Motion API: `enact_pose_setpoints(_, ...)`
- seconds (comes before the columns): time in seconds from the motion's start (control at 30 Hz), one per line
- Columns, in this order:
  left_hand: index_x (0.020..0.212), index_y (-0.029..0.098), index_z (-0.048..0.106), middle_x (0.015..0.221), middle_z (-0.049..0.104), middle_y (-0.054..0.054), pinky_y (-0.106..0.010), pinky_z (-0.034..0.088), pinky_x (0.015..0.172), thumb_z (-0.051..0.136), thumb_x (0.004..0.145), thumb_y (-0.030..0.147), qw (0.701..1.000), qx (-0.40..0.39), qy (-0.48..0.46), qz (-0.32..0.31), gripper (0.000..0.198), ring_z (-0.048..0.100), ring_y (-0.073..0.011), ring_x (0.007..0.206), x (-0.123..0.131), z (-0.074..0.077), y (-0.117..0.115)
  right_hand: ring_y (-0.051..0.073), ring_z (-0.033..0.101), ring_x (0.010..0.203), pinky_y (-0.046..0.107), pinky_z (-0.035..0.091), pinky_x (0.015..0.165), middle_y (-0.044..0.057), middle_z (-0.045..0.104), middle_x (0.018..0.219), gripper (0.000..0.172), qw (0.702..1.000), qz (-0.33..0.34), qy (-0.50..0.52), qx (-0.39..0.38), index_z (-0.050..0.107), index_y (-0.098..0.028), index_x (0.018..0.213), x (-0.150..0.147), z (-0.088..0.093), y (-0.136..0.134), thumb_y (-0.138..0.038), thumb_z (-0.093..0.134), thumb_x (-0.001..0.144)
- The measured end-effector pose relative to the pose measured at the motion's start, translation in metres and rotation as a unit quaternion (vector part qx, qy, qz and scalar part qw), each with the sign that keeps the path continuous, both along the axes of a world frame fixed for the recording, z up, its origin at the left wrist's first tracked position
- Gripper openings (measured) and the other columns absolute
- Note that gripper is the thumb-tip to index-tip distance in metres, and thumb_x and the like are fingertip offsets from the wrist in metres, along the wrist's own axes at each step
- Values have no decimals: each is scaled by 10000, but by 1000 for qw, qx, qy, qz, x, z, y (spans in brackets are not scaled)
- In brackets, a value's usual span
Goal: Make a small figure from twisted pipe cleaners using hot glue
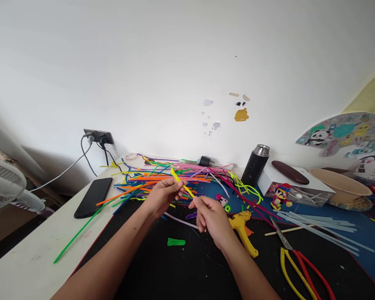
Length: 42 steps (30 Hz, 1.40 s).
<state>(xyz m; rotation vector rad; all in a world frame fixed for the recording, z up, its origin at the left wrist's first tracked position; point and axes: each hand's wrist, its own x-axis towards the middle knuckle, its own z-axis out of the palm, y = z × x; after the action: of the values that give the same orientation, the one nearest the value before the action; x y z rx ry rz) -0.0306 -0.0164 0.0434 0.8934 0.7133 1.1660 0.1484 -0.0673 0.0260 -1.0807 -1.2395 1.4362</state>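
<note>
Both forearms reach forward, the left hand (pixel 167 195) pinching a yellow strip (pixel 175 174), the right hand (pixel 211 218) curled, thumb and finger closed at its lower end. The strip slants above the bench (pixel 31 262), near a heap of coloured stems (pixel 137 183).

White wall (pixel 162 83), pale table (pixel 43 243), soft light

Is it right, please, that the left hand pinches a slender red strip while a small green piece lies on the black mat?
Not quite: the head view shows the left hand pinching a slender yellow strip, not red; the small green piece does lie on the black mat.
</note>
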Motion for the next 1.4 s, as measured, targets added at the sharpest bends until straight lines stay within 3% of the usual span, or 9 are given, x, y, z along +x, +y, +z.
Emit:
enact_pose_setpoints(0.23,767,96,800,650,688,-55,-181,475,537,989,594,371,1000,-15,23,11,376,604,-106,592,-1,-3,3,86,412,311,204,297,372,-108,384,390,554,1000,2,-9,4,681,-174,816,2,1,1,-726,648,848)
enact_pose_setpoints(0.47,808,82,806,655,696,-56,-156,499,523,990,611,315,999,-22,-22,8,356,623,-96,583,-4,-7,6,90,439,335,201,320,378,-99,410,412,517,999,-6,-46,24,697,-171,846,6,0,4,-682,633,881)
enact_pose_setpoints(0.7,791,75,801,712,738,-87,-159,556,554,983,621,263,997,-61,-31,-19,312,667,-109,607,-5,-7,6,92,463,354,197,287,358,-82,469,468,517,1000,-28,2,-2,712,-168,875,7,5,2,-683,681,841)
enact_pose_setpoints(0.87,779,65,798,714,749,-95,-158,559,546,982,623,254,999,-32,-32,4,307,668,-110,594,-5,-5,6,92,468,356,195,295,352,-80,466,471,521,999,-43,21,-5,723,-157,900,7,8,2,-673,704,828)
enact_pose_setpoints(1.1,851,64,804,702,742,-65,-131,570,555,919,671,101,987,-70,-115,87,217,678,-96,605,2,0,3,92,455,360,199,295,330,-83,476,498,534,995,-78,65,-19,718,-158,952,8,8,4,-670,736,801)
enact_pose_setpoints(1.4,868,77,813,709,759,-66,-151,562,569,999,582,217,991,-81,-106,23,369,672,-97,600,27,-11,-11,82,469,358,184,274,335,-65,539,512,506,995,-32,92,-11,710,-150,972,-2,5,2,-614,791,787)
